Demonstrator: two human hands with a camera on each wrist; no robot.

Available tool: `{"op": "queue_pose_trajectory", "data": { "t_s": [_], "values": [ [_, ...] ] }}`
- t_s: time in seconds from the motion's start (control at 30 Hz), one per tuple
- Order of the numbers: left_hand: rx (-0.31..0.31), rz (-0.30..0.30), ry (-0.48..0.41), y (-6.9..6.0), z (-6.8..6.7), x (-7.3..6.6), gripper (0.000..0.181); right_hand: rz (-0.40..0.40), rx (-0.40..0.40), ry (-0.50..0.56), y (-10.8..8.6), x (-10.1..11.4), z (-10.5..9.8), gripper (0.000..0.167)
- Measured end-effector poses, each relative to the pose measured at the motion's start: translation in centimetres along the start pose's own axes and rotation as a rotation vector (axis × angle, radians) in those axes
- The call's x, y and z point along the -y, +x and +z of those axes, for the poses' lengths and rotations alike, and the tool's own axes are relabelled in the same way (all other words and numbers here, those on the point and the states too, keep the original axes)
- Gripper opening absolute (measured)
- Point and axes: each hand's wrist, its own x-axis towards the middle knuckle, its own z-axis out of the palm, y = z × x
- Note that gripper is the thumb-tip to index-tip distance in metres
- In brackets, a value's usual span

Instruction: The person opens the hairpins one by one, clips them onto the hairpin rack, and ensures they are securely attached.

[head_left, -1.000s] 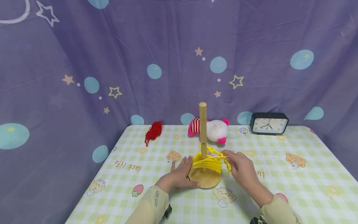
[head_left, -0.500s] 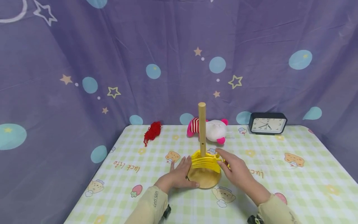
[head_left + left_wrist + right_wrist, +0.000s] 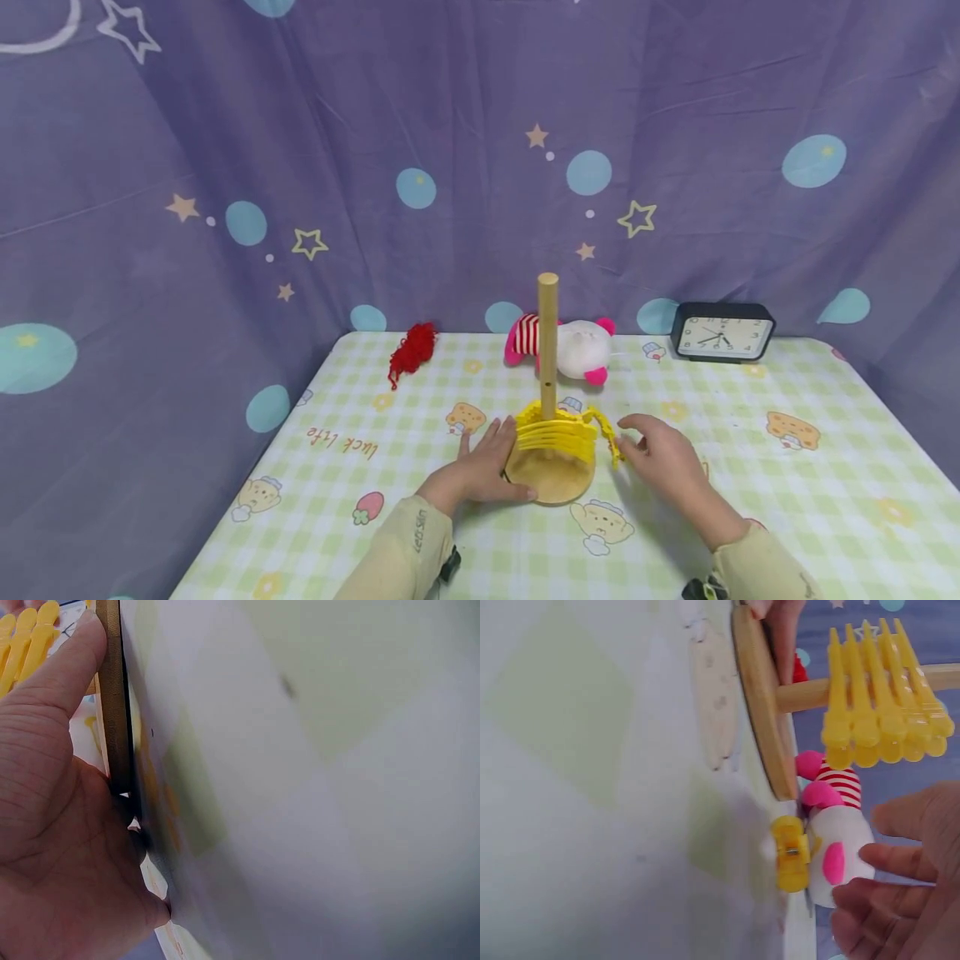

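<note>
In the head view my left hand (image 3: 480,471) rests against the round base (image 3: 550,479) of an upright wooden stand. Its thumb lies along the front rim and its straight fingers reach over the left side. Low on the pole (image 3: 548,342) sits a yellow plastic thing (image 3: 558,437) with several parallel prongs; its exact kind is unclear. A knobbly yellow piece (image 3: 604,433) stands out at its right; whether the two are joined cannot be told. My right hand (image 3: 663,458) is just right of that piece. In the right wrist view its loosely bent fingers (image 3: 900,859) hold nothing.
Behind the stand lies a white and pink plush toy (image 3: 581,350) with striped clothing. A bundle of red yarn (image 3: 413,350) is at the back left. At the back right stands a black clock (image 3: 722,332). A checked cloth (image 3: 750,517) covers the table.
A second ago my right hand pinched the yellow piece at the right. It moved in toward the pole, then let go and drew back to the right. My left hand stays on the base.
</note>
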Motion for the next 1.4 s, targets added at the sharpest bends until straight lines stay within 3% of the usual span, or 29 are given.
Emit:
{"op": "queue_pose_trajectory", "data": {
  "t_s": [0.27,0.57,0.87,1.07,1.4],
  "values": [
    [0.001,-0.001,0.007,0.0,0.0,-0.1,0.112,0.037,0.134,-0.109,0.2,-0.9,1.1,0.043],
    [0.001,0.014,-0.001,0.0,-0.2,-0.1,0.112,0.006,0.113,-0.109,0.2,-1.0,1.4,0.039],
    [-0.008,0.023,0.006,0.1,-0.1,0.0,0.113,0.071,0.162,-0.164,0.3,-0.6,1.4,0.033],
    [-0.006,0.014,-0.001,0.0,-0.1,-0.1,0.113,0.094,0.114,-0.145,-0.1,-0.6,0.1,0.037],
    [-0.012,0.011,0.001,0.0,-0.1,-0.1,0.113,0.019,-0.029,-0.096,-0.9,-0.6,-2.2,0.040]
  ]
}}
